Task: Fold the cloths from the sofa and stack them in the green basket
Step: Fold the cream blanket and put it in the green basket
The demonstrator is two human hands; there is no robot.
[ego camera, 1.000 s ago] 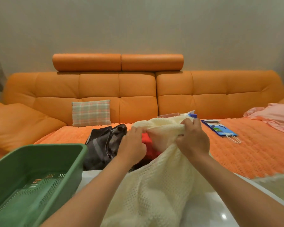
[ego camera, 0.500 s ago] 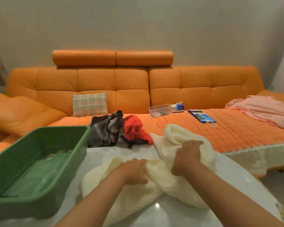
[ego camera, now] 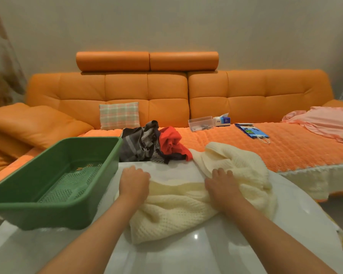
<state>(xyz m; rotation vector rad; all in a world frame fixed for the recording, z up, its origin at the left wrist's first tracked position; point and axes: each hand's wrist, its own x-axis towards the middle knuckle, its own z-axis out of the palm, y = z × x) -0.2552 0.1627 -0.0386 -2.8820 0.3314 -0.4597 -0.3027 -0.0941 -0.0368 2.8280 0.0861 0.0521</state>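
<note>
**Inspector:** Item one, far left?

**Assistant:** Green basket (ego camera: 48, 216), on the left side of the table (ego camera: 196, 260). I see nothing in it, so no cloth is stacked yet.

**Inspector:** The left hand?

**Assistant:** The left hand (ego camera: 134, 181) rests knuckles-up on the left end of the cream knitted cloth (ego camera: 176, 206), just right of the basket. Its fingers bend down and the tips are hidden. I cannot tell whether the grip pinches the edge or only presses on it.

**Inspector:** Behind it?

**Assistant:** A dark striped cloth (ego camera: 139, 143) and a red cloth (ego camera: 171, 141) lie crumpled together on the sofa (ego camera: 166, 91) seat, at the table's far edge. Neither is folded.

**Inspector:** The cream cloth itself?

**Assistant:** It lies bunched across the middle of the table, with its right part heaped toward the sofa. Assessment: a thick, open knit, soft and limp, and light to moderate in weight. It will likely sag and stretch if lifted by one point, and the glossy table may let it slide.

**Inspector:** Right hand?

**Assistant:** The right hand (ego camera: 221, 184) lies on the cloth's middle, fingers spread and fairly straight, pressing down. The grip is open and encloses nothing.

**Inspector:** Recommended hold?

**Assistant:** Take two corners of one edge, pinching through the full thickness of the knit rather than single loops. Spread it flat before folding.

**Inspector:** Far right?

**Assistant:** A pink cloth (ego camera: 325, 121) is spread on the sofa seat, well apart from both hands.
</note>
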